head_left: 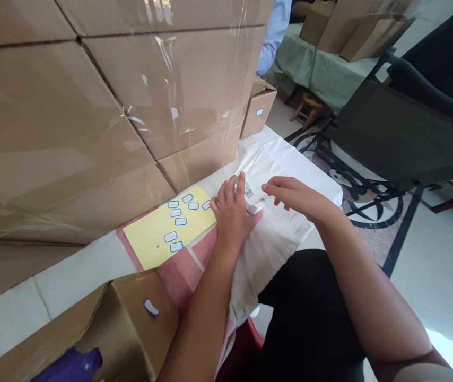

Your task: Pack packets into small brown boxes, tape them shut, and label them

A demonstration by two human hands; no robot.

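The left hand (232, 212) holds a small white item (255, 206), perhaps a little box, between thumb and fingers, hiding its left side. Just beside it, the right hand (288, 195) hovers with bent fingers; their undersides are hidden, so I cannot tell whether they pinch anything. Stacked cartons (194, 90) wall the far side; white tablecloth (302, 164) stretches rightward to its corner.

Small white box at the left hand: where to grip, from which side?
Likely the uncovered right end of the small white box, coming from the right: the left hand covers its left side, while the right hand hovers clear.
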